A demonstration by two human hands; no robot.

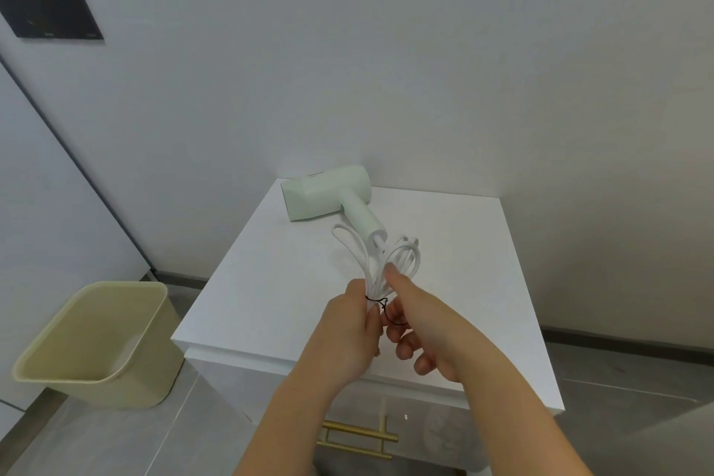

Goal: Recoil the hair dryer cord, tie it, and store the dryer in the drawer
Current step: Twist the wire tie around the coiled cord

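A pale green hair dryer point(328, 195) lies on its side at the back of the white cabinet top point(463, 263), handle pointing toward me. Its white cord point(371, 259) is gathered into loops just in front of the handle. My left hand point(347, 336) grips the bundle of loops from the left. My right hand point(421, 325) holds the bundle from the right, thumb up against the loops, fingers pinching a thin black tie point(384, 307) that wraps the bundle. Below the cabinet top, the drawer front with a gold handle point(359, 437) is closed.
A beige plastic bin point(96, 344) stands on the grey floor left of the cabinet. White walls close in behind and to the right. A dark panel point(50, 6) hangs on the wall at upper left.
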